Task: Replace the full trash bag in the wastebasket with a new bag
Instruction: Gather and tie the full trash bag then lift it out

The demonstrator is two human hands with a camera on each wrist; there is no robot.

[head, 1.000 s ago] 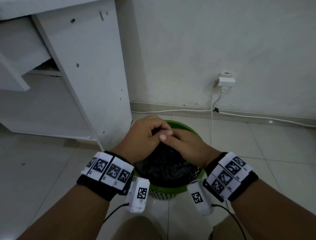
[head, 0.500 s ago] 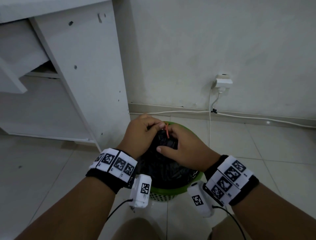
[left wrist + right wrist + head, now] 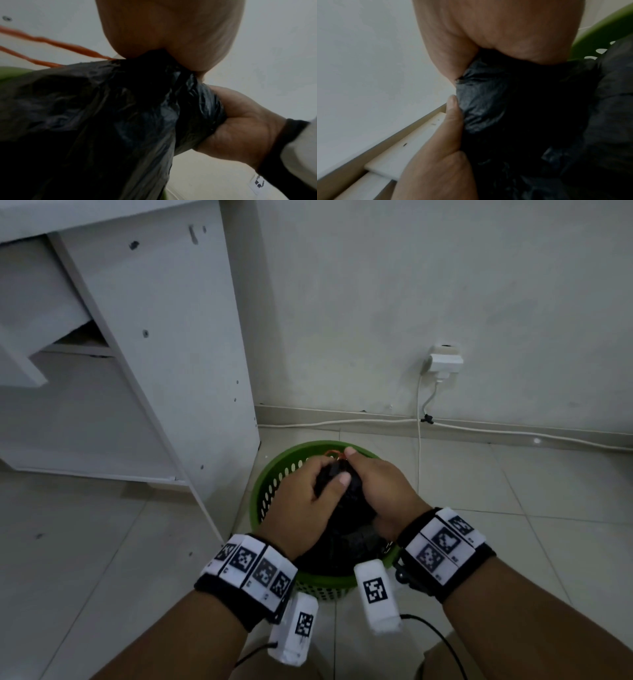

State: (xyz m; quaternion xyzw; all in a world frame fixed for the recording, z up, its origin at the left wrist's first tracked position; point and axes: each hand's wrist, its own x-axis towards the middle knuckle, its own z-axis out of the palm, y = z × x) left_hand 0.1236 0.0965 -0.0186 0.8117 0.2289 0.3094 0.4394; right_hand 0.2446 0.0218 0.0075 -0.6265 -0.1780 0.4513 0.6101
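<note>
A full black trash bag point(image 3: 346, 522) sits inside a round green perforated wastebasket point(image 3: 274, 484) on the tiled floor. My left hand point(image 3: 308, 494) and right hand point(image 3: 373, 484) both grip the bag's gathered neck, side by side above the basket. An orange drawstring point(image 3: 331, 453) loops out at the top of the neck by my right fingertips. The left wrist view shows the bag point(image 3: 106, 108) bunched under my left hand, the orange drawstring point(image 3: 56, 43) running off to the left, and my right hand point(image 3: 240, 128) clutching the plastic. The right wrist view shows the bag point(image 3: 522, 108) squeezed between both hands.
A white cabinet point(image 3: 164, 354) stands close on the left of the basket. The white wall is just behind, with a plug adapter point(image 3: 445, 361) and a white cable point(image 3: 513, 433) along the skirting. Tiled floor point(image 3: 548, 508) stretches to the right.
Both hands have closed tighter around the bag's neck and bunched it higher. The orange drawstring now shows as a loop at the top. The head view has tilted down slightly.
</note>
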